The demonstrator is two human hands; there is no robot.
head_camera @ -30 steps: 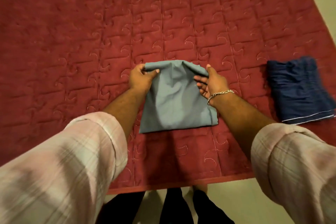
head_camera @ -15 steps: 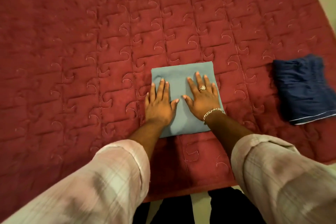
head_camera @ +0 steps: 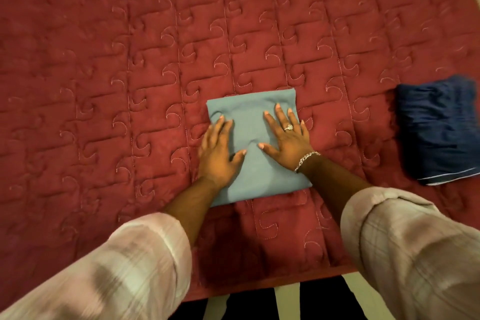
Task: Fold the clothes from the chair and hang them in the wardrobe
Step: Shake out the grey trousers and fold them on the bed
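Pressing flat with straight fingers, the left hand (head_camera: 217, 154) and right hand (head_camera: 287, 138) rest on a folded grey-blue garment (head_camera: 250, 122) near the front edge of a bed's red quilt (head_camera: 104, 86). A folded navy garment (head_camera: 439, 127) lies well apart at right, nothing between them. Half a second ago the hands sat lower on the cloth; a second ago they gripped its top corners. Bare quilt spreads left and beyond.

Both hands (head_camera: 254, 148) lie on the folded cloth (head_camera: 249, 112), another garment (head_camera: 441, 130) well right.
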